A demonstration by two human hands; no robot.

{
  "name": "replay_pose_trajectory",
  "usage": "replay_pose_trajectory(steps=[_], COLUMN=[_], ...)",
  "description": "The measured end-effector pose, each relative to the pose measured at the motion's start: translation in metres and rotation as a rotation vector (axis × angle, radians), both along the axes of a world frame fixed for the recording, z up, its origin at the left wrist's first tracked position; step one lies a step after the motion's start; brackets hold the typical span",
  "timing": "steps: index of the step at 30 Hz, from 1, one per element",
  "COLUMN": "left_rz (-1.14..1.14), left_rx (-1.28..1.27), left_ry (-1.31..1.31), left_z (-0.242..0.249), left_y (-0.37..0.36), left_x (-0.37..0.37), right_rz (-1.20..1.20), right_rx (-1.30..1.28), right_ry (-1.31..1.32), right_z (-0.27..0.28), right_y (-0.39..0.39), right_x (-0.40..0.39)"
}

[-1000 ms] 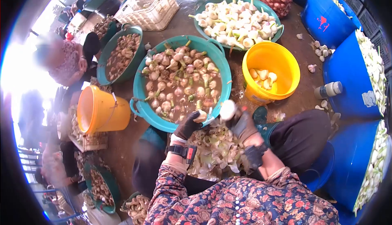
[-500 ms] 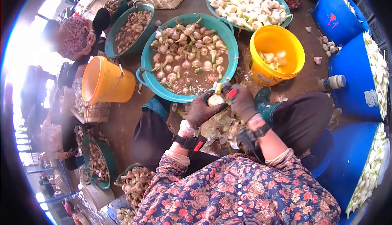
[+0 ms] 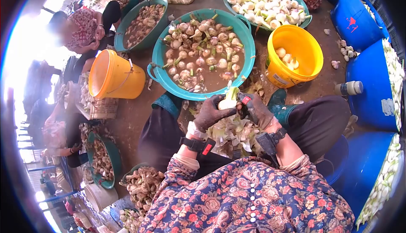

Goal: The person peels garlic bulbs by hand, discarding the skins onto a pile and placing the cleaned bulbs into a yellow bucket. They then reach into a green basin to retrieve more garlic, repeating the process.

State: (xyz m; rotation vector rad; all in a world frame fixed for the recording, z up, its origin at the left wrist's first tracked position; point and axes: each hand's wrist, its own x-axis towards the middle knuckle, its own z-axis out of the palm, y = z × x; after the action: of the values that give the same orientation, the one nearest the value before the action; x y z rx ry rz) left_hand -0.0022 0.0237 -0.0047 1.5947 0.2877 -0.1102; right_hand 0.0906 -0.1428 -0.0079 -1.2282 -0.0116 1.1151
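Observation:
My left hand (image 3: 210,113), in a dark glove, is closed around a whitish garlic bulb (image 3: 228,102) whose cut green stem points up. Against the bulb's right side is my right hand (image 3: 259,111), gloved too, with its fingers curled. A small red patch shows at those fingers, but what they grip is hidden. Loose garlic skins (image 3: 232,133) lie in a heap below both hands. Just beyond them stands a green tub (image 3: 157,59) of muddy water with many unpeeled bulbs. The yellow bucket (image 3: 315,49) to the right holds a few clean white bulbs.
A green basin (image 3: 311,21) of cleaned garlic stands at the back. Blue barrels (image 3: 368,87) line the right side. Another yellow bucket (image 3: 127,78) lies tilted at left, near a crate (image 3: 105,108). A co-worker (image 3: 84,32) sits at far left.
The bulb has turned more upright in my left hand. My right hand has shifted slightly to the right and down beside it. The whole view has shifted a little.

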Motion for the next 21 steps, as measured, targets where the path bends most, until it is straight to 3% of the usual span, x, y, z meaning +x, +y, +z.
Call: replay_pose_trajectory(steps=[1, 4, 5, 7, 9, 12, 16, 19, 20, 21], left_rz=[0.006, 0.194, 0.118, 0.155, 0.276, -0.119, -0.176, -0.011, 0.074, 0.159], left_rx=[0.11, -0.074, -0.152, 0.22, 0.63, 0.734, 0.682, 0.57, 0.364, 0.156], left_ry=[0.012, -0.04, -0.026, -0.138, -0.271, -0.265, -0.076, 0.011, 0.089, 0.164], left_z=[0.005, -0.008, -0.007, 0.005, 0.008, 0.016, -0.001, -0.004, -0.011, -0.024], left_y=[-0.005, -0.021, -0.024, -0.026, -0.025, -0.007, -0.005, -0.016, -0.015, -0.012], left_x=[0.001, 0.0, -0.001, -0.002, -0.001, -0.003, -0.008, -0.011, -0.012, -0.012], right_rz=[-0.002, -0.025, -0.001, 0.05, 0.194, 0.225, 0.214, 0.211, 0.211, 0.249], right_rx=[-0.054, 0.006, 0.02, 0.048, -0.039, -0.178, -0.092, 0.048, 0.096, 0.082], right_ry=[-0.034, 0.346, 0.201, -0.086, -0.178, -0.07, -0.107, -0.419, -0.525, -0.404], right_z=[0.002, 0.005, 0.004, -0.001, -0.013, -0.019, -0.027, -0.031, -0.03, -0.029], right_y=[0.001, 0.001, 0.0, -0.001, -0.004, -0.005, -0.01, -0.005, -0.003, -0.003], right_x=[-0.001, -0.006, -0.009, -0.016, -0.008, -0.004, -0.005, 0.001, 0.003, 0.004])
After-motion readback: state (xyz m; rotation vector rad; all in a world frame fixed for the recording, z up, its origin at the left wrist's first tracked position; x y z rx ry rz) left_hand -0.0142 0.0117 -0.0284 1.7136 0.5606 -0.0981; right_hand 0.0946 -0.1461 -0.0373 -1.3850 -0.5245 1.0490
